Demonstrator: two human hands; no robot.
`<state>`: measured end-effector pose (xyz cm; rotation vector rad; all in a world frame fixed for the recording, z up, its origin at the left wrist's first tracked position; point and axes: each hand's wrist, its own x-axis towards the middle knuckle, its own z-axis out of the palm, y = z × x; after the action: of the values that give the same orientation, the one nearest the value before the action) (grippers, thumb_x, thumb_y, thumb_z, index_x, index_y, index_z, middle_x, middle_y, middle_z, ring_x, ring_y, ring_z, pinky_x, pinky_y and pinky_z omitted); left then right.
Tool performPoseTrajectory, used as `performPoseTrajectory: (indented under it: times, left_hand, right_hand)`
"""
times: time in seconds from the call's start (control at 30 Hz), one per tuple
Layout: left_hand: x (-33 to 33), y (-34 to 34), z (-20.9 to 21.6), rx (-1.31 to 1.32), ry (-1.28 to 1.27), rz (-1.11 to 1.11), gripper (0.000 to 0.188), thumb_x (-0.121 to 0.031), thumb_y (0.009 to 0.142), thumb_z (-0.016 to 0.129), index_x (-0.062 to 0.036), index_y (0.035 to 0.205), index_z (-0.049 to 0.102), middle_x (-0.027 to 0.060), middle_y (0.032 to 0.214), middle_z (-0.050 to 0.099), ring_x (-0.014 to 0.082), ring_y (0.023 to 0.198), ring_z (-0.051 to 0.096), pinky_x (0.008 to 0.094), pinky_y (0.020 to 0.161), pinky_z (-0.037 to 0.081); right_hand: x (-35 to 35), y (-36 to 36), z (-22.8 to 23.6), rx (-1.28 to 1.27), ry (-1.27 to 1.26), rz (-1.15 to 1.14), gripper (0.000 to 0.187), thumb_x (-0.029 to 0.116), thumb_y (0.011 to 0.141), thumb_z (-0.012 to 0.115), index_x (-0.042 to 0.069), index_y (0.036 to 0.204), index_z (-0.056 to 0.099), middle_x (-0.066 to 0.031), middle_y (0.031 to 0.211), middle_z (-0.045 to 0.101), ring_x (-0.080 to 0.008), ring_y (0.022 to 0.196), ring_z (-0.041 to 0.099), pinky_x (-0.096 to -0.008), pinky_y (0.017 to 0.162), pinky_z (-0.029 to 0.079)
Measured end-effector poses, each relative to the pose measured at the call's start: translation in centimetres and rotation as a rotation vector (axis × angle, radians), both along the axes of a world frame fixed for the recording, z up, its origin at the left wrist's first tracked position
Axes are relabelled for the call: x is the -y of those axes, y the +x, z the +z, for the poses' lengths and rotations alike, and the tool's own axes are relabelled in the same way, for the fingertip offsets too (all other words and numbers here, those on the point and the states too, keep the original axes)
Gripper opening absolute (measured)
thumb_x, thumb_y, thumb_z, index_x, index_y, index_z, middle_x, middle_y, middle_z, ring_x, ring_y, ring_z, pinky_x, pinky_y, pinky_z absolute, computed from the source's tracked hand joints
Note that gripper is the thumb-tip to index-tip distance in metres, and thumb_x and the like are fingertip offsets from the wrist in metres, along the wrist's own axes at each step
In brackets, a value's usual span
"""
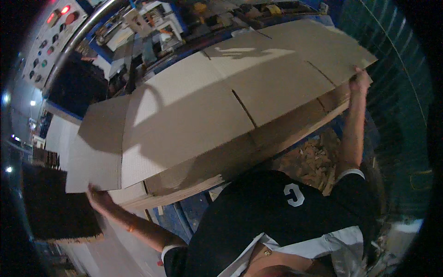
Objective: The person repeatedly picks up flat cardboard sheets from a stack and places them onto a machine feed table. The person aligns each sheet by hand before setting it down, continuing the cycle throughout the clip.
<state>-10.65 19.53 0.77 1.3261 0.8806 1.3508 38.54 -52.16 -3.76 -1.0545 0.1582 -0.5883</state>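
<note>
I see the left hand (98, 198) pinching the near-left corner of a long, creased, tan corrugated-cardboard sheet (198, 111) over a stack of flat brown cardboard (194, 171); the right hand (360, 81) pinches its right end, fingertips partly hidden.

Cardboard sheet (194, 104): brown paper board, matt, faintly ribbed where light catches it
Board stack (198, 171) under the sheet: similar matt brown paper, one pale, rough-looking patch on its side
Bar (88, 28) beyond the sheet's left end: metal, smooth, glossy, bright streak along it
Control panel (38, 62), also beyond that end: pale, smooth face, plastic-looking buttons
Scraps (316, 159) nearside of the sheet: matt brown pieces, rough heap
Shirt (249, 203) nearside of the sheet: black matt cloth, white cloth collar (341, 236)
</note>
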Motion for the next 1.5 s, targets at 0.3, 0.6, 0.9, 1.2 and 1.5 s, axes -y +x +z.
performPoseTrajectory:
  times: [0.3, 0.6, 0.9, 1.2, 1.5]
  left_hand:
    - [12.6, 0.4, -3.8, -0.293, 0.131, -0.072, 0.024, -0.012, 0.084, 0.054, 0.0035, 0.102, 0.057, 0.0119, 0.101, 0.058, 0.0199, 0.093, 0.054, 0.0348, 0.082, 0.044]
    - [19.8, 6.9, -3.3, -1.066, 1.103, -0.729, 0.042, -0.001, 0.076, 0.052, -0.0128, 0.116, 0.059, 0.0097, 0.128, 0.050, 0.0298, 0.121, 0.044, 0.0432, 0.103, 0.031]
    - [19.1, 8.2, -3.4, -1.065, 1.130, -0.728, 0.053, 0.000, 0.074, 0.054, -0.0155, 0.124, 0.052, 0.0093, 0.134, 0.043, 0.0309, 0.124, 0.039, 0.0437, 0.104, 0.029]
    - [14.2, 16.5, -2.9, -0.924, 1.251, -0.648, 0.070, 0.000, 0.066, 0.063, -0.0118, 0.132, 0.042, 0.0144, 0.134, 0.041, 0.0322, 0.122, 0.040, 0.0435, 0.103, 0.031]
    - [7.9, 28.4, -5.4, -0.837, 1.202, -0.470, 0.051, -0.013, 0.082, 0.058, -0.0076, 0.130, 0.041, 0.0139, 0.128, 0.044, 0.0314, 0.119, 0.041, 0.0448, 0.101, 0.032]
  right_hand:
    - [-9.7, -21.6, 1.4, 0.187, -1.048, 0.331, 0.038, 0.016, 0.081, 0.058, 0.004, 0.117, 0.053, -0.0112, 0.118, 0.054, -0.0226, 0.106, 0.052, -0.0350, 0.089, 0.041]
    - [-15.3, -21.3, 1.2, 0.800, -1.830, 0.783, 0.032, 0.013, 0.074, 0.060, 0.017, 0.105, 0.062, -0.0027, 0.121, 0.056, -0.0266, 0.118, 0.047, -0.0456, 0.099, 0.035]
    - [-14.1, -16.4, 0.0, 0.731, -1.893, 0.885, 0.054, 0.038, 0.076, 0.061, 0.012, 0.122, 0.051, -0.0094, 0.134, 0.042, -0.0308, 0.126, 0.036, -0.0479, 0.104, 0.027]
    - [-19.6, -4.8, 0.5, 0.646, -2.066, 0.778, 0.082, 0.058, 0.067, 0.062, 0.012, 0.132, 0.041, -0.0096, 0.140, 0.035, -0.0300, 0.129, 0.031, -0.0457, 0.106, 0.022]
    - [-26.4, 4.5, 0.0, 0.471, -2.011, 0.740, 0.074, 0.058, 0.075, 0.055, 0.010, 0.130, 0.042, -0.0115, 0.134, 0.041, -0.0291, 0.124, 0.037, -0.0455, 0.100, 0.031]
